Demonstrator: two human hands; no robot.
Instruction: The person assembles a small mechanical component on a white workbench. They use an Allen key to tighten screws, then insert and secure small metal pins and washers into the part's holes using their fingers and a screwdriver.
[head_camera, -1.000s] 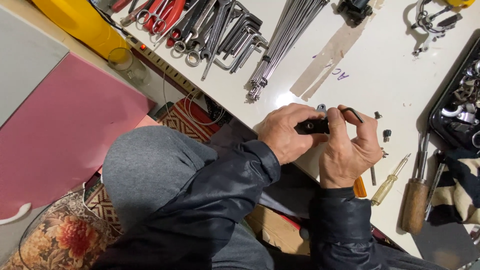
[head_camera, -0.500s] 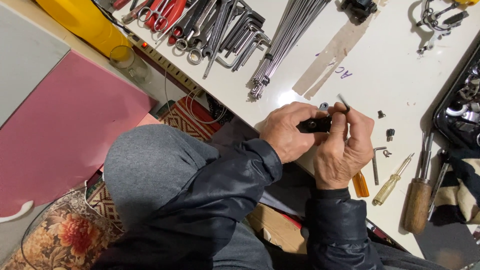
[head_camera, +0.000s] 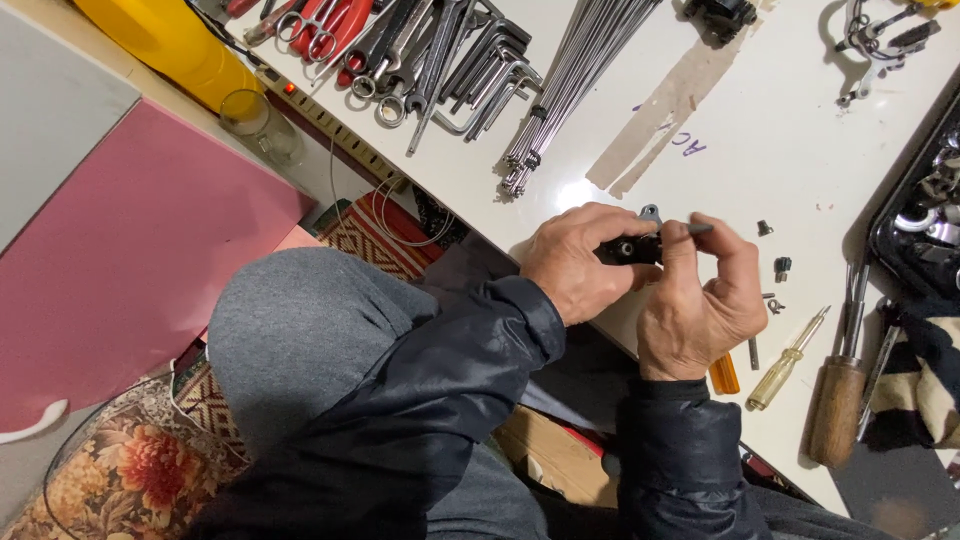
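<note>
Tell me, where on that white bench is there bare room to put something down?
Bare patches: the white tabletop between the tape strips and the black tray, and between the spoke bundle and the left hand. Crowded: the wrenches and hex keys at the far end, and the screwdriver and wooden-handled tool beside the right hand.

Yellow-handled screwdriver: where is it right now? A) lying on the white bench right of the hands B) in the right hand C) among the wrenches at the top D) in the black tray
A: the yellow-handled screwdriver lies loose on the white bench, just right of the right hand, beside a wooden-handled tool; both hands are busy on a small black part.
</note>
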